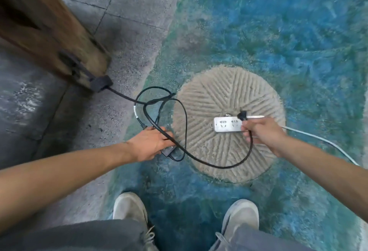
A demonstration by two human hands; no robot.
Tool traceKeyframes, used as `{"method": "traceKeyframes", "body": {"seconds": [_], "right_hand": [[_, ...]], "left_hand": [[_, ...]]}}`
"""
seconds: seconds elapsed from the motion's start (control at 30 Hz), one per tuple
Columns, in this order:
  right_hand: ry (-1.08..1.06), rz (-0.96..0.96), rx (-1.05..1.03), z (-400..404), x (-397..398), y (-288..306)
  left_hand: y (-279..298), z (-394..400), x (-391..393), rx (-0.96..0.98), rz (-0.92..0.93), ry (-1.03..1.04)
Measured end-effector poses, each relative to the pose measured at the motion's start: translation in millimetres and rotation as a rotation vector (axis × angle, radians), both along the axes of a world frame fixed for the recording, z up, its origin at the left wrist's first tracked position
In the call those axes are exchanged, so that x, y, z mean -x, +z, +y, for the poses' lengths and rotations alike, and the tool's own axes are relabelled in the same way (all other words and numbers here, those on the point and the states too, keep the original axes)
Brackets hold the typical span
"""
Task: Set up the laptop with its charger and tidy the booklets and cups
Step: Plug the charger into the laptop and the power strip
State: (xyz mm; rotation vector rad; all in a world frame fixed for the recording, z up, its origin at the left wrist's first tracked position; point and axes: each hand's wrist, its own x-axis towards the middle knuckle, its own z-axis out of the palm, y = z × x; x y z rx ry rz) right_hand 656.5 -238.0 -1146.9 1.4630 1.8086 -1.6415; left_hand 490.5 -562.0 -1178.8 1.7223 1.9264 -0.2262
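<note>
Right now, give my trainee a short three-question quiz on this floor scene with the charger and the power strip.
1. True or false: the black plug in the right hand is already pushed into the white plastic power strip.
2. What does the left hand rest on?
A. the black rectangular charger brick
B. a cup
C. a booklet
3. What does the power strip lie on?

Key:
1. False; it is held just above the strip's right end.
2. A.
3. The round grooved beige stone disc set in the blue-green floor.
</note>
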Motion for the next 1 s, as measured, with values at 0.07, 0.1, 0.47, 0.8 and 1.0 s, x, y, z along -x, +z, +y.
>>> {"method": "traceKeyframes", "body": {"seconds": [0.07, 0.1, 0.47, 0.8, 1.0], "right_hand": [[0.092, 0.003, 0.007, -4, 7, -14], [0.137, 0.008, 0.017, -7, 10, -19], [0.423, -0.016, -0.075, 10, 0, -48], [0.371, 0.031, -0.017, 15, -5, -39], [0.456, -0.002, -0.102, 12, 1, -44]], "left_hand": [[-15, 2, 7, -0.096, -0.007, -0.006], [-22, 2, 11, -0.101, 0.017, -0.025], [-46, 19, 6, -0.112, 0.056, -0.165], [-51, 30, -17, 0.055, 0.046, -0.144], [-62, 23, -10, -0.022, 0.074, -0.202]]}}
